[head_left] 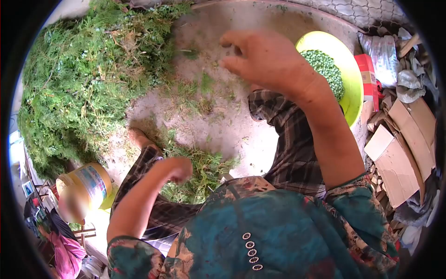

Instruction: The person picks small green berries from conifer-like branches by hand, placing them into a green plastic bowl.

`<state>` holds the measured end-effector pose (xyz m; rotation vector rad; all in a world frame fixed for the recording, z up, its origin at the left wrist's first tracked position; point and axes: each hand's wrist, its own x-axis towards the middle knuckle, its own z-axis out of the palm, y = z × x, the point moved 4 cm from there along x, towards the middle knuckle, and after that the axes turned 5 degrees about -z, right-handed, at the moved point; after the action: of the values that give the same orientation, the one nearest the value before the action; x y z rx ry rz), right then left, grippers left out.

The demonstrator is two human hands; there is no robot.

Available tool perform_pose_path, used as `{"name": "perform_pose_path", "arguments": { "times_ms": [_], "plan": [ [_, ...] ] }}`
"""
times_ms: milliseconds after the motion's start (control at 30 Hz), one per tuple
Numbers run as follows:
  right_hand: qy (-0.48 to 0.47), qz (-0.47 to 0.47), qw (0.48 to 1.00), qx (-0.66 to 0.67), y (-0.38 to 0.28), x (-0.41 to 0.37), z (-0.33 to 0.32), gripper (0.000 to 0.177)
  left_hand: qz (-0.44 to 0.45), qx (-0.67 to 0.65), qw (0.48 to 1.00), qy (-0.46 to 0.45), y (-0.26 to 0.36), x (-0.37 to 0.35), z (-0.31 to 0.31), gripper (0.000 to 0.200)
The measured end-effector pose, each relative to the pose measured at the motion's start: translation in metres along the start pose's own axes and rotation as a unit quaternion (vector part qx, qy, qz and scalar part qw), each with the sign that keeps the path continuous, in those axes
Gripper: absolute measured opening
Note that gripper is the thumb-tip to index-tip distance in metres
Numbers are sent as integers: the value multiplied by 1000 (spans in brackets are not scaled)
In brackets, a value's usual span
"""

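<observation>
My right hand [253, 58] is raised over the concrete floor, left of a yellow basin [355, 90]. Its fingers are bent, with a gap to the thumb, and nothing shows between them. Small pale-green berries [327, 67] lie heaped inside the basin. Low in front of my body, my left hand [178, 169] is closed, its fingers curled and slightly blurred; anything inside is hidden. Beneath it, loose evergreen sprigs [197, 174] lie between my legs. A big pile of cut evergreen branches [88, 79] fills the upper left.
A yellowish bucket [90, 183] lies tipped at the lower left, near pink cloth [67, 253]. On the right are a red box [367, 76], a clear plastic bag [381, 56] and flattened cardboard [397, 167]. Wire mesh [371, 14] runs along the top right. Green scraps litter the floor [223, 116].
</observation>
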<state>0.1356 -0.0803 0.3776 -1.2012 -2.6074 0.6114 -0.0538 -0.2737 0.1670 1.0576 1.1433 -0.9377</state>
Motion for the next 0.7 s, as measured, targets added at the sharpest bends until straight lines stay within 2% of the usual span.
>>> {"name": "perform_pose_path", "arguments": {
  "times_ms": [33, 67, 100, 133, 167, 233, 267, 333, 367, 433, 467, 533, 567, 633, 667, 700],
  "plan": [
    [26, -16, 999, 8, -6, 4, -5, 20, -12, 15, 1000, 5, -11, 13, 1, 17],
    [32, -20, 999, 7, -12, 7, -10, 20, 9, 90, 986, 141, -29, 35, -22, 15],
    [65, -63, 996, 10, -24, 7, -16, 20, 29, 166, 947, 273, -48, 46, -52, 15],
    [95, -102, 990, 13, -32, 8, -22, 20, -6, 159, 914, 374, -60, 41, -79, 16],
    [96, -98, 990, 10, -34, 13, -28, 20, -35, 149, 871, 466, -69, 37, -102, 17],
    [103, -117, 988, -5, -39, 23, -43, 18, 27, 2, 855, 518, -87, 32, -132, 18],
    [100, -113, 989, -9, -40, 24, -49, 18, 33, 2, 856, 515, -84, 39, -139, 18],
    [149, -92, 983, 51, -40, 29, -59, 22, 33, -161, 865, 474, -90, 48, -155, 22],
    [150, -90, 983, 51, -33, 33, -53, 22, 33, -159, 866, 474, -89, 53, -160, 22],
    [120, 7, 965, 232, -4, 38, -28, 22, 54, -164, 834, 523, -77, 63, -161, 28],
    [119, 14, 965, 234, 3, 37, -25, 22, 59, -136, 852, 502, -71, 72, -163, 35],
    [86, -12, 995, 51, 12, 37, -23, 22, 77, -133, 867, 474, -54, 92, -162, 40],
    [84, -13, 995, 48, 16, 38, -23, 22, 92, -133, 878, 450, -42, 103, -162, 46],
    [107, -4, 990, 95, 17, 37, -22, 20, 21, 39, 878, 476, -8, 111, -159, 57],
    [103, -3, 990, 96, 15, 37, -21, 20, 31, 15, 886, 462, 4, 120, -160, 60],
    [95, 3, 995, 40, 12, 36, -20, 21, 31, 12, 887, 460, 19, 124, -159, 60]
  ]
}}
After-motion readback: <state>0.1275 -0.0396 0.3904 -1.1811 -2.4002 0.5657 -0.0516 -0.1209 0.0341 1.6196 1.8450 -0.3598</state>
